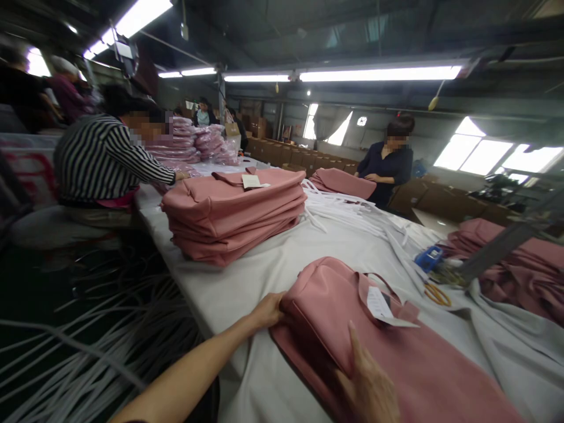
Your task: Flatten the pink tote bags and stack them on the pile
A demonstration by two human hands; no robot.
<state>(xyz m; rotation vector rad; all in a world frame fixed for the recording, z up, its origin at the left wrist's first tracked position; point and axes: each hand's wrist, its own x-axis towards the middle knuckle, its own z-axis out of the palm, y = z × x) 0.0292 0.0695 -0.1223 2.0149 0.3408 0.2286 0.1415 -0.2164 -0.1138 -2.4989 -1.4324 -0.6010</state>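
Note:
A pink bag (423, 364) lies on the white cloth-covered table right in front of me, with a handle and a white paper tag (379, 304) on its upper side. My left hand (268, 310) grips the bag's far left corner, its fingertips hidden behind the edge. Spread over the bag's near part is my right hand (368, 382), its index finger stretched out and the thumb side partly hidden in a fold. Beyond, a stack of pink bags (233, 217) stands at the table's left edge, a tag on top.
Orange-handled scissors (437, 295) and a blue tape dispenser (428, 258) lie right of the bag, near a slanted metal post (502, 249). White strips (339, 205) cover the table's far part. A person in stripes (106, 158) leans in at left; another (390, 164) stands behind the table.

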